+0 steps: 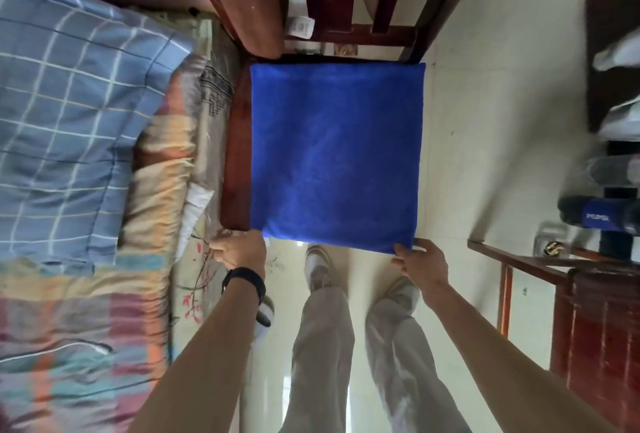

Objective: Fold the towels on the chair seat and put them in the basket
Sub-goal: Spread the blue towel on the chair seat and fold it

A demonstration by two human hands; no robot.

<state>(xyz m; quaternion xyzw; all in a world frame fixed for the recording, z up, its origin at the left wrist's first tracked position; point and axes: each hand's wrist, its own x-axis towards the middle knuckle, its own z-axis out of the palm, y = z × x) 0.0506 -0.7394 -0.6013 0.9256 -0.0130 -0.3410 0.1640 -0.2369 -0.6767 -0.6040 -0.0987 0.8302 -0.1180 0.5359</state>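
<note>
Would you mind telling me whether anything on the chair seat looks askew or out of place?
Nothing stands out. The blue towel lies flat and nearly square on the chair seat, overhanging its near edge, where the left hand and right hand each pinch a corner.

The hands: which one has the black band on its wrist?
The left hand, holding the blue towel's near corner on the bed side. A black band wraps its wrist. The right hand, at the other near corner, has a bare wrist.
</note>
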